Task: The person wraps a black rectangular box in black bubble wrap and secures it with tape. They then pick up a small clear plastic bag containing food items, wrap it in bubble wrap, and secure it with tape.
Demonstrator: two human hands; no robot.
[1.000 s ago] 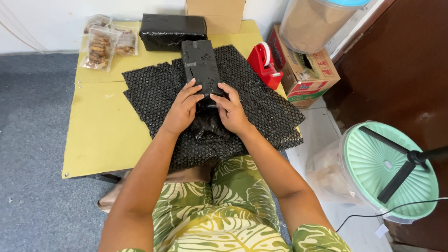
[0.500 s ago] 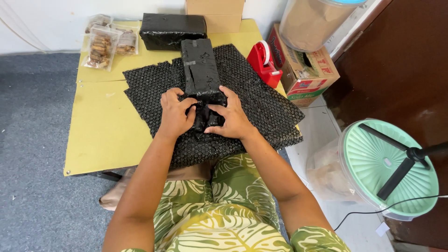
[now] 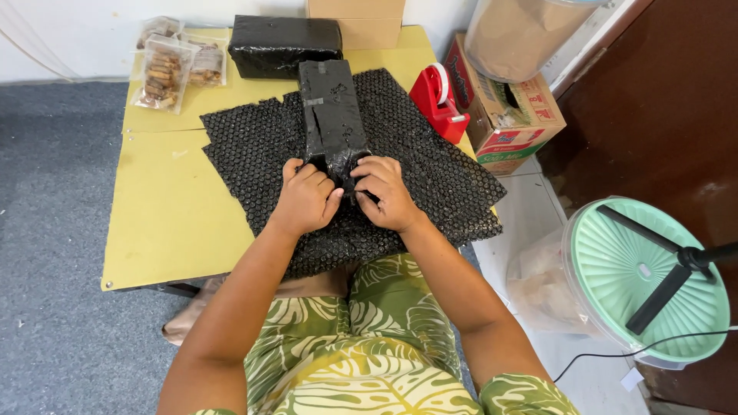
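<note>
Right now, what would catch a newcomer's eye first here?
Both hands, left and right, press the near end of a long black parcel lying on black bubble wrap mid-table. A red tape dispenser sits just right of it, and a second black parcel lies at the far edge.

A small home packing corner, low yellow worktop sitting on grey carpet, black bubble wrap sheets lying spread out, red tape dispenser waiting beside cardboard boxes, bagged snacks resting at the back
</note>
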